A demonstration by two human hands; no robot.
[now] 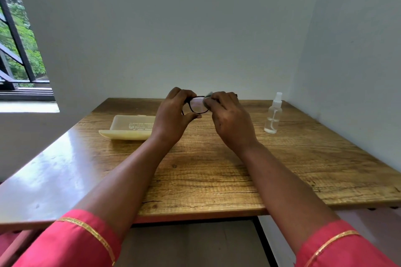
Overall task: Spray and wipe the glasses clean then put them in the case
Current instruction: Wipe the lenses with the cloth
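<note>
Listing from the hands outward: two hands are raised above the far middle of the table, meeting at one pair of dark-framed glasses [196, 105].

Left hand [173, 115]: curled round the left end of the frame, fingers over the top rim, thumb extended beneath the lens. The frame is gripped.

Right hand [227, 119]: fingers bunched against the other side of the frame, with one small pale cleaning cloth [208, 94] pinched at the fingertips; only a corner of the cloth is seen above the knuckles. The cloth is held against the glasses where the right lens would be, but that lens itself is hidden by the hand.

Glasses: one pair, held in the air between both hands, clear of the table surface; one lens is visible, the temple arms cannot be made out.

Sleeves: two, pink-red with a gold trim band, one on each forearm, left sleeve [82, 243] and right sleeve [338, 249], at the near edge of the view.

Glasses case [130, 129]: one, cream-coloured, lying open on the table to the left of the left hand, printed lettering on its inner face, nothing seen inside it.

Spray bottle [273, 115]: one, clear plastic with a white nozzle and clear cap, standing upright on the table to the right of the right hand, well apart from the glasses.

Table [217, 180]: one, wood-grain top, set into a corner of two pale walls.

Window [17, 50]: one, at far left, dark bars with green foliage behind.
</note>
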